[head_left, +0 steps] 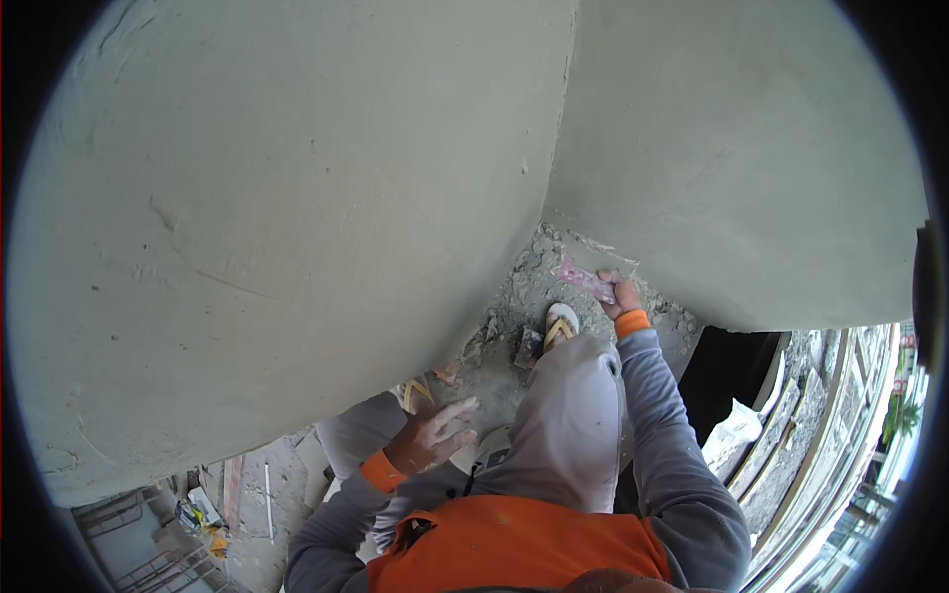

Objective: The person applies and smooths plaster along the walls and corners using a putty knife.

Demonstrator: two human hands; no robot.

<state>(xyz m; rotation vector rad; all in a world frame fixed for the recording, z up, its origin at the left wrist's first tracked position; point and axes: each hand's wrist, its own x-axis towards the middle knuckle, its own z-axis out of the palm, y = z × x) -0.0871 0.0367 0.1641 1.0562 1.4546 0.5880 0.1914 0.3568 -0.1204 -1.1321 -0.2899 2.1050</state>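
My right hand (622,295) is wrapped round a plastering trowel (587,281) with a pinkish, mortar-smeared back. The trowel is low down by the foot of the right grey plastered wall (732,158), close to the inner corner. Its far edge lies near or against that wall; I cannot tell if it touches. My left hand (432,436), dusty with plaster, hangs above my left leg, fingers stretched out and holding nothing. The left plastered wall (297,198) rises just beyond it.
Crumbled mortar (529,267) covers the floor along the corner, with a small block (528,348) beside my sandalled foot (560,323). A dark opening (730,381), a white bag (733,435) and stacked planks (791,435) are at right. Debris and metal frames (163,571) are at lower left.
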